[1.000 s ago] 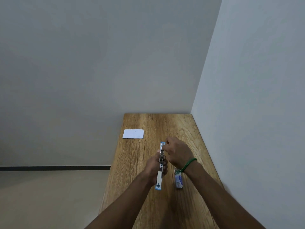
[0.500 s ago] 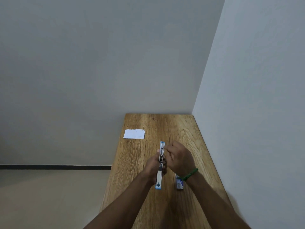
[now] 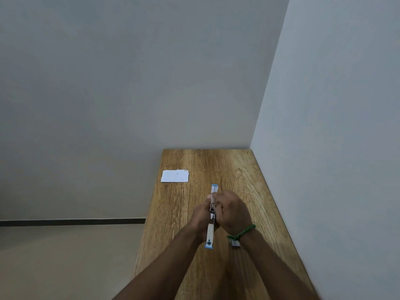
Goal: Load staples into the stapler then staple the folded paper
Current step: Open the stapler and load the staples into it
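Note:
A blue and silver stapler [image 3: 210, 234] lies swung open lengthwise above the middle of the wooden table [image 3: 244, 182]. My left hand [image 3: 202, 215] grips its middle from the left. My right hand [image 3: 232, 210], with a green band on the wrist, has its fingertips pinched over the metal staple channel; whether staples are between them is hidden. A small staple box [image 3: 235, 244] lies on the table, mostly covered by my right wrist. The folded white paper [image 3: 175, 176] lies flat near the table's far left edge.
The table stands in a corner, with a grey wall behind it and a white wall [image 3: 324, 148] along its right edge. Its left edge drops to a beige floor [image 3: 65, 256].
My right hand has slid back toward me along the stapler and now covers most of the staple box. The left hand and the stapler have stayed put.

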